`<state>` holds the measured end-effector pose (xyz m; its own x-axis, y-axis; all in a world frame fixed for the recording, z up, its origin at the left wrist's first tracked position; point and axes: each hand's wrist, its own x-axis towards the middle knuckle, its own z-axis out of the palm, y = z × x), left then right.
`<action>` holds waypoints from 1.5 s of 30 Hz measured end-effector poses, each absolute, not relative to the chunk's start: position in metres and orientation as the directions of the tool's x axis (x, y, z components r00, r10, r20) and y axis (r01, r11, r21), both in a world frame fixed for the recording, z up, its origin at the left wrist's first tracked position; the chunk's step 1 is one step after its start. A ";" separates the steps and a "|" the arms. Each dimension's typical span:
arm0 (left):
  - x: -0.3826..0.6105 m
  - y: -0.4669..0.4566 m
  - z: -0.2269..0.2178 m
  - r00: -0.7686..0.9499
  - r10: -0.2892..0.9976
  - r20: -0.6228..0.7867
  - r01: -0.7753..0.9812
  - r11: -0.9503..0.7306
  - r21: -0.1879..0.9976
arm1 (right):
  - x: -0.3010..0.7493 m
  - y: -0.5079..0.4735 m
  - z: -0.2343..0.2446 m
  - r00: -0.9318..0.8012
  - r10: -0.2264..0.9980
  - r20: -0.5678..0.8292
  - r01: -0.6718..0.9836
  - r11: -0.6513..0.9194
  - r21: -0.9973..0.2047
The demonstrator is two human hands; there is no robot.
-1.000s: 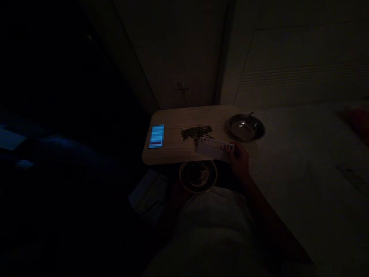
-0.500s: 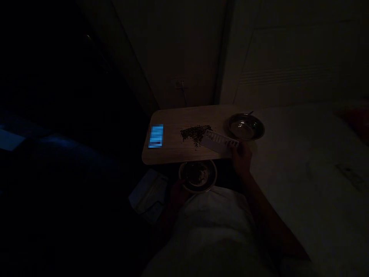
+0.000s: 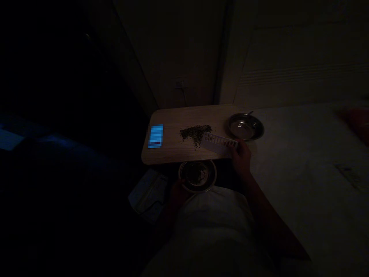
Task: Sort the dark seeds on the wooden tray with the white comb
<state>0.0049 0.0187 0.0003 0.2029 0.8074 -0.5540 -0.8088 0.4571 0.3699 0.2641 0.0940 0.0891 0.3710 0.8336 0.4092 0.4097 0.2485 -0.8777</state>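
Observation:
My right hand (image 3: 241,156) grips one end of a flat, pale strip with a row of slots along one edge (image 3: 217,144). The strip's far end meets a loose pile of small dark bits, like seeds or dried leaves (image 3: 196,132), on a wooden table (image 3: 173,154). Below the table's front edge, my left hand (image 3: 179,190) holds the left rim of a round metal bowl (image 3: 211,181). More of the dark bits lie inside that bowl. Dim light hides most of the left fingers.
A second metal bowl (image 3: 246,127) with a thin handle poking past its rim stands at the table's right end. A glowing, blurred screen (image 3: 155,135) lies at the left end. A pale bag or box (image 3: 148,194) is at lower left. White bedding (image 3: 296,161) stretches along the right.
The slotted strip's far end has shifted very slightly left and down. Both hands, the bowls and the pile look nearly the same.

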 end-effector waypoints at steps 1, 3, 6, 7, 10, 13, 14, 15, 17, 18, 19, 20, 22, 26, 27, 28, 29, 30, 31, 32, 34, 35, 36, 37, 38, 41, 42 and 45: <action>0.005 0.019 0.000 0.203 0.800 -0.565 -0.806 0.464 0.367 | 0.264 0.094 0.089 0.367 0.836 0.409 0.412 0.248 -0.877; 0.005 0.020 0.000 0.193 0.777 -0.599 -0.799 0.478 0.364 | 0.265 0.095 0.087 0.363 0.836 0.411 0.406 0.255 -0.878; 0.003 0.022 -0.001 0.175 0.739 -0.651 -0.792 0.498 0.353 | 0.267 0.096 0.084 0.362 0.838 0.409 0.393 0.261 -0.882; 0.002 0.022 -0.002 0.172 0.737 -0.653 -0.793 0.498 0.353 | 0.267 0.096 0.083 0.360 0.839 0.407 0.388 0.262 -0.884; 0.001 0.022 -0.006 0.173 0.749 -0.639 -0.798 0.487 0.355 | 0.269 0.096 0.081 0.362 0.845 0.394 0.354 0.267 -0.896; 0.001 0.023 -0.008 0.189 0.751 -0.633 -0.796 0.494 0.349 | 0.269 0.096 0.080 0.362 0.850 0.383 0.335 0.265 -0.904; 0.001 0.023 -0.008 0.193 0.748 -0.635 -0.794 0.499 0.347 | 0.270 0.096 0.080 0.361 0.851 0.383 0.335 0.264 -0.904; 0.001 0.023 -0.007 0.196 0.744 -0.638 -0.792 0.505 0.345 | 0.270 0.096 0.079 0.360 0.851 0.382 0.336 0.263 -0.904; 0.001 0.023 -0.006 0.207 0.742 -0.638 -0.788 0.513 0.341 | 0.270 0.096 0.079 0.361 0.850 0.384 0.338 0.264 -0.903; 0.001 0.023 -0.005 0.216 0.742 -0.635 -0.785 0.519 0.338 | 0.270 0.096 0.079 0.360 0.850 0.384 0.338 0.265 -0.903; 0.001 0.023 -0.005 0.225 0.745 -0.629 -0.784 0.521 0.337 | 0.269 0.096 0.079 0.357 0.852 0.382 0.338 0.264 -0.903; 0.001 0.023 -0.004 0.229 0.751 -0.620 -0.784 0.519 0.340 | 0.269 0.096 0.078 0.353 0.855 0.380 0.337 0.262 -0.904; 0.001 0.022 -0.003 0.215 0.765 -0.607 -0.791 0.501 0.352 | 0.269 0.096 0.078 0.357 0.854 0.378 0.333 0.262 -0.906; 0.001 0.021 -0.002 0.221 0.747 -0.627 -0.787 0.516 0.338 | 0.269 0.096 0.077 0.362 0.852 0.378 0.335 0.259 -0.906; 0.001 0.022 -0.002 0.225 0.743 -0.631 -0.789 0.519 0.330 | 0.269 0.096 0.077 0.359 0.855 0.375 0.333 0.258 -0.907; 0.001 0.022 -0.002 0.229 0.742 -0.630 -0.794 0.517 0.321 | 0.269 0.096 0.077 0.358 0.857 0.371 0.326 0.258 -0.910; 0.001 0.022 -0.002 0.232 0.746 -0.625 -0.802 0.510 0.311 | 0.269 0.096 0.076 0.357 0.859 0.367 0.316 0.259 -0.913; 0.001 0.022 -0.003 0.234 0.752 -0.616 -0.810 0.501 0.303 | 0.269 0.097 0.076 0.356 0.860 0.365 0.307 0.261 -0.915; 0.000 0.022 -0.003 0.242 0.752 -0.613 -0.814 0.501 0.294 | 0.268 0.097 0.075 0.353 0.861 0.365 0.300 0.266 -0.916; 0.000 0.022 -0.004 0.251 0.746 -0.616 -0.813 0.508 0.284 | 0.267 0.097 0.075 0.351 0.861 0.368 0.296 0.271 -0.916; 0.001 0.023 -0.005 0.254 0.737 -0.626 -0.810 0.516 0.279 | 0.265 0.098 0.075 0.339 0.863 0.374 0.295 0.280 -0.913; 0.001 0.023 -0.005 0.251 0.737 -0.628 -0.807 0.517 0.284 | 0.264 0.098 0.075 0.334 0.863 0.378 0.298 0.284 -0.911; 0.001 0.023 -0.006 0.246 0.739 -0.627 -0.805 0.516 0.292 | 0.263 0.099 0.075 0.333 0.861 0.384 0.304 0.287 -0.908; 0.001 0.023 -0.006 0.237 0.740 -0.629 -0.803 0.514 0.302 | 0.263 0.099 0.075 0.330 0.861 0.387 0.313 0.288 -0.905; 0.002 0.023 -0.007 0.226 0.743 -0.630 -0.802 0.509 0.312 | 0.262 0.099 0.075 0.326 0.861 0.390 0.322 0.287 -0.902; 0.003 0.022 -0.007 0.216 0.738 -0.639 -0.795 0.513 0.324 | 0.261 0.100 0.075 0.316 0.859 0.402 0.340 0.293 -0.894; 0.003 0.022 -0.006 0.222 0.733 -0.643 -0.792 0.520 0.321 | 0.261 0.101 0.074 0.315 0.859 0.404 0.342 0.294 -0.892; 0.003 0.022 -0.004 0.235 0.740 -0.631 -0.794 0.521 0.314 | 0.262 0.103 0.072 0.310 0.861 0.403 0.345 0.293 -0.892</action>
